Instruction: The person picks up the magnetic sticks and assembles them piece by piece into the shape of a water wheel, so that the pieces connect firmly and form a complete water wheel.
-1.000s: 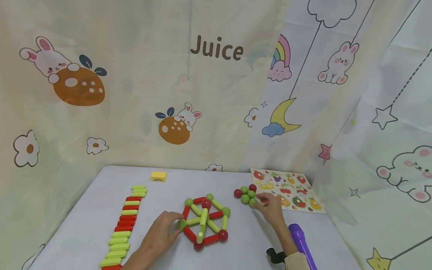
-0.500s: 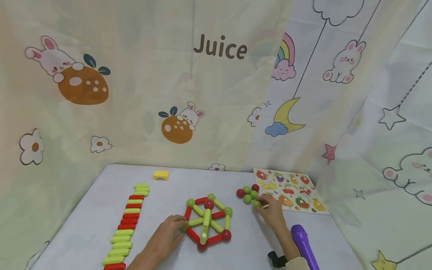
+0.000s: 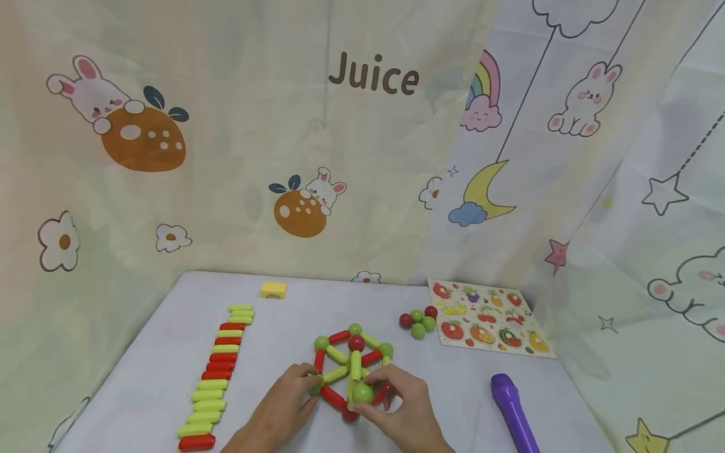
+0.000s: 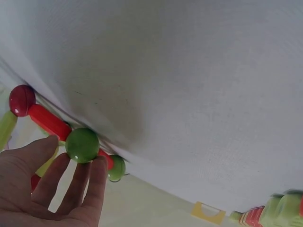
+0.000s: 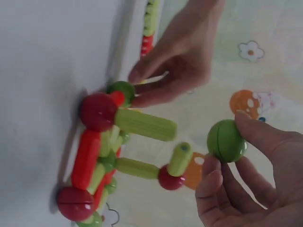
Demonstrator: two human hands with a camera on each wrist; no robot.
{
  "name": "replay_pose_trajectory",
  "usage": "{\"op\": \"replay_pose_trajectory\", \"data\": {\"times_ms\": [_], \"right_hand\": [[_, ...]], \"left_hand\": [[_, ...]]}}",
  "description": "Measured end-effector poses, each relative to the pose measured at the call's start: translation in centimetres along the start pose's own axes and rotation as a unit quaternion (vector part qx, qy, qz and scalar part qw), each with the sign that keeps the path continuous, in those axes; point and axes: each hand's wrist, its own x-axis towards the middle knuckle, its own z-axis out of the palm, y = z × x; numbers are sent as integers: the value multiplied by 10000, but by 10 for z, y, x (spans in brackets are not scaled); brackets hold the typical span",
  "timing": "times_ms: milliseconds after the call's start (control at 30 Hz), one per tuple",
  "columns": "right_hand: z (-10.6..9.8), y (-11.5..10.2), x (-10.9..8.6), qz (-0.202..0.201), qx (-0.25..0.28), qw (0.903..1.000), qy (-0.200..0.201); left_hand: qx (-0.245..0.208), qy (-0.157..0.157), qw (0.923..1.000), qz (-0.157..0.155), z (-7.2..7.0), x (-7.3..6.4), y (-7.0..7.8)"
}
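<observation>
A wheel-shaped frame of magnetic rods and balls (image 3: pixel 333 397), in red and light green, lies on the table in the head view. My left hand (image 3: pixel 277 409) pinches the green corner ball (image 4: pixel 82 145) on its left side between thumb and fingers. My right hand (image 3: pixel 410 412) holds a loose green ball (image 5: pixel 226 141) by its fingertips, above the near part of the frame. In the right wrist view this ball is apart from the rods. One green rod (image 5: pixel 147 125) stands up from a near red ball; another rises from the centre, topped by a red ball (image 5: pixel 171 177) bearing a further rod.
A column of red and green rods (image 3: pixel 215 376) lies at the left, with a yellow arch block (image 3: pixel 274 290) behind. Several red and green balls (image 3: pixel 418 330) sit right of the frame, by a fruit picture board (image 3: pixel 493 321). A purple toy microphone (image 3: pixel 514 409) lies at the right.
My right hand has taken a green ball from the group at the right and carried it left and nearer, over the frame. My left hand stays at the left corner ball.
</observation>
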Motion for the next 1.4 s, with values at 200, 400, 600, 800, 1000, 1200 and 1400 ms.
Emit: {"op": "replay_pose_trajectory", "data": {"times_ms": [200,400,600,800,1000,1200,1400], "right_hand": [[17,12,1,-35,-301,9992,251],[22,16,2,-11,-480,9977,476],[17,15,2,245,-571,9966,547],[-3,31,-17,1613,-874,9824,346],[1,73,-16,2083,-708,9718,-847],[0,90,-1,2232,-694,9674,-971],[-7,104,25,1609,-1079,9767,-925]], "left_hand": [[16,-15,10000,54,-2,2,3],[77,-25,9999,107,-2,2,5],[114,-12,9998,162,-5,4,7],[15,183,9998,87,-17,19,2],[166,-53,9995,258,-19,44,-17],[243,-250,9994,77,-15,49,-23],[1089,67,9940,-71,-14,29,-17]]}}
